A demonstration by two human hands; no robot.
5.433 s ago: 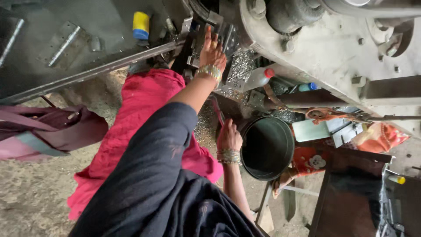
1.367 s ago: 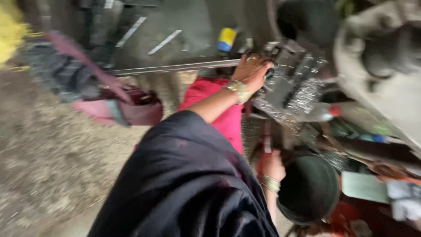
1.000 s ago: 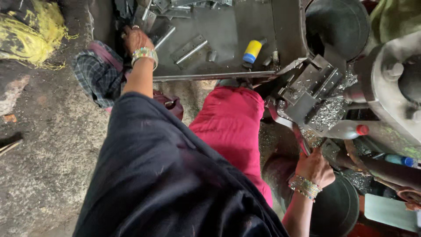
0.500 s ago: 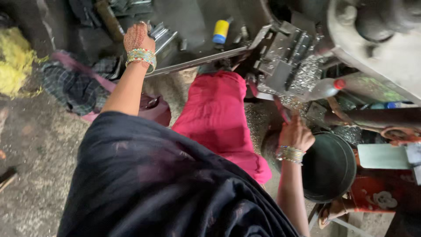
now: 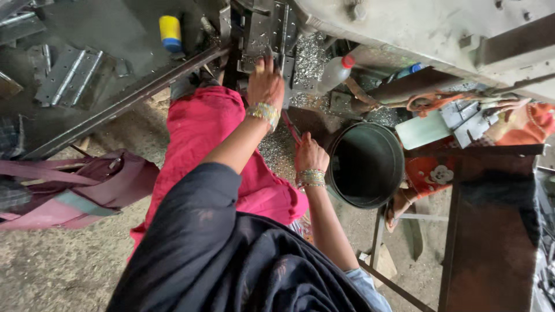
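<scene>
**Left hand at the press die, right hand low beside the bucket**

The left hand point(image 5: 266, 81) is stretched to the far side and laid against the grey metal die block point(image 5: 272, 29) of the press, fingers extended and close together; whether a small piece is pinched beneath them cannot be told. The right hand point(image 5: 310, 155) is held lower and nearer, loosely curled round a thin red-handled tool point(image 5: 291, 126), just left of the dark round bucket point(image 5: 366, 164). Bright metal shavings point(image 5: 309, 55) are heaped around the die and scattered down onto the ground near the red-clad knee point(image 5: 205, 124). Flat hinge plates point(image 5: 69, 75) are seen on the dark table at far left, with a yellow-and-blue cylinder point(image 5: 170, 32) beyond them, and a plastic bottle with a red cap point(image 5: 334, 72) lies right of the die.

A pinch is judged the main risk, since fingertips are placed right at the die. Cuts from the sharp swarf are also likely, as bare skin is rested among it, and the bangles could be snagged on the block's edges
</scene>
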